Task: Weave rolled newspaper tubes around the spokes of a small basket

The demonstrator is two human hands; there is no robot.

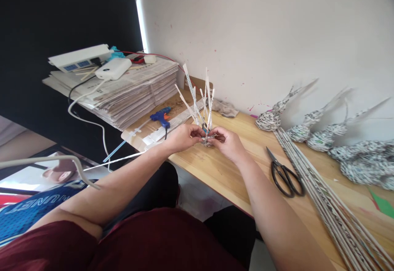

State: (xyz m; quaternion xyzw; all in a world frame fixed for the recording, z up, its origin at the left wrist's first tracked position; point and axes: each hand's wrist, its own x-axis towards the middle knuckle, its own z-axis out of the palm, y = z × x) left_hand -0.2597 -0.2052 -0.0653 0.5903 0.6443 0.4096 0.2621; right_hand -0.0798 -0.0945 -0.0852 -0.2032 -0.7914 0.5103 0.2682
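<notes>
A small woven newspaper basket (208, 143) stands at the front part of the wooden table, with several rolled-paper stakes (211, 103) sticking up and spreading from it. My left hand (185, 137) pinches its left side between thumb and fingers. On the opposite side my right hand (227, 140) has thumb and fingertips closed on the woven rim. Between the hands a bit of blue shows inside the stakes. The fingers partly hide the weave. A thin white paper tube (115, 161) reaches out leftward behind my left forearm.
A blue glue gun (160, 117) lies left of the basket, before a tall newspaper stack (147, 92) bearing a power strip (81, 58) and a white device (113, 69). Black scissors (285, 174), long paper tubes (326, 205) and several woven pieces (268, 120) lie right. Cables hang at left.
</notes>
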